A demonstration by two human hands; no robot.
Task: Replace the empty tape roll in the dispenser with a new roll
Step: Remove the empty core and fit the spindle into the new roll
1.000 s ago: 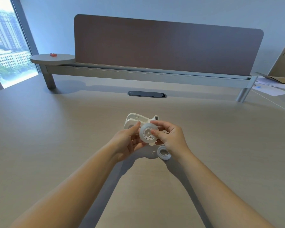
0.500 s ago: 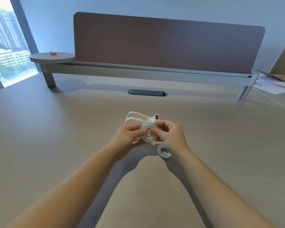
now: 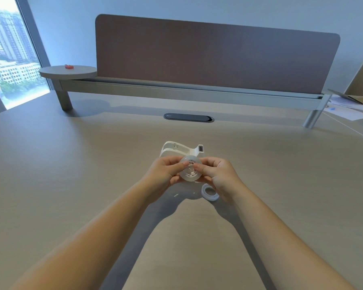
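The left hand (image 3: 165, 171) and the right hand (image 3: 217, 174) both close on a clear tape roll (image 3: 190, 168), held between them just above the surface (image 3: 71, 164). Each hand curls its fingers behind the roll and lays a thumb across the front face near the hub, so the grip is pinched rather than wide. Whether a core piece sits in the hub cannot be told. Right behind the roll stands the white dispenser (image 3: 179, 149), its cutter end pointing right. A smaller white ring (image 3: 210, 192), the bare roll core, lies flat on the surface just under the right wrist. Farther back, a dark oval cable port (image 3: 188, 117) sits in the surface before a brown divider panel (image 3: 216, 57).
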